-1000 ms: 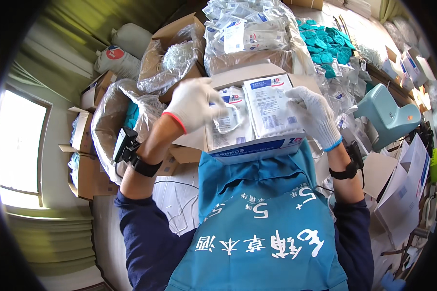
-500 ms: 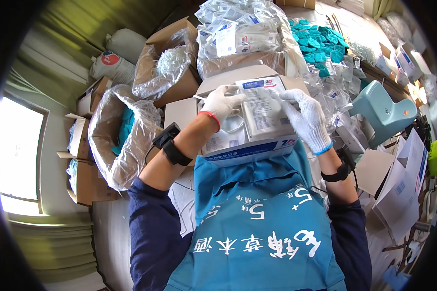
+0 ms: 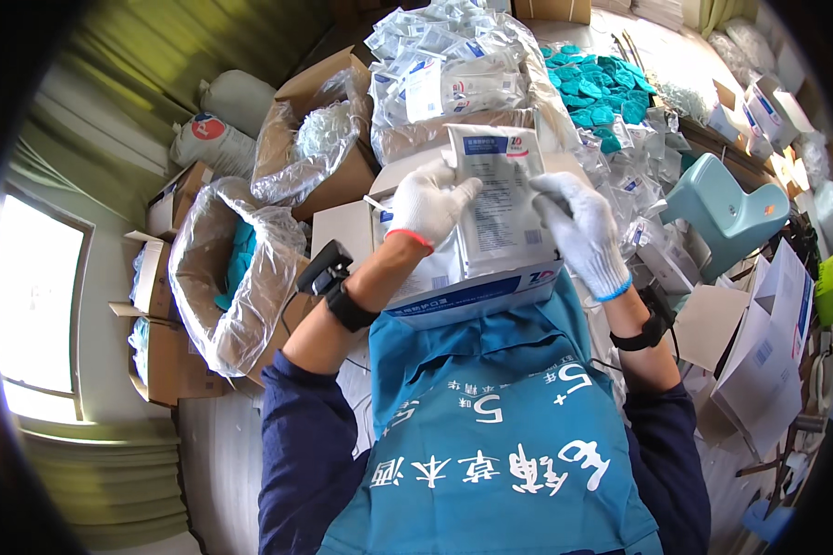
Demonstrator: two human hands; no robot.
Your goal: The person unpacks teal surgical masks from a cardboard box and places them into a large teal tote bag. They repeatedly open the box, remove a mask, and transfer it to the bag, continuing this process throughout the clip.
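A white carton with a blue printed band (image 3: 479, 298) stands open against my apron. Flat white sealed packets with blue and red print (image 3: 502, 208) stand tilted in its right part, their tops above the rim. My left hand (image 3: 430, 208), in a white knit glove with a red cuff, closes on their left edge, thumb across the front. My right hand (image 3: 585, 222), in a white glove with a blue cuff, grips the right edge with bent fingers. More packets lie in the carton's left part, partly hidden by my left hand.
Beyond the carton a large lined box heaped with clear packets (image 3: 449, 83) stands. Teal masks (image 3: 602, 83) lie in a pile at the far right. A blue-green plastic stool (image 3: 727, 213) stands right. On the left is a plastic-lined box (image 3: 236, 277) with teal items.
The packets between my hands have risen and tipped more upright, their top edge now higher. My left hand has shifted slightly right with its thumb over the front; the right hand stays at the edge.
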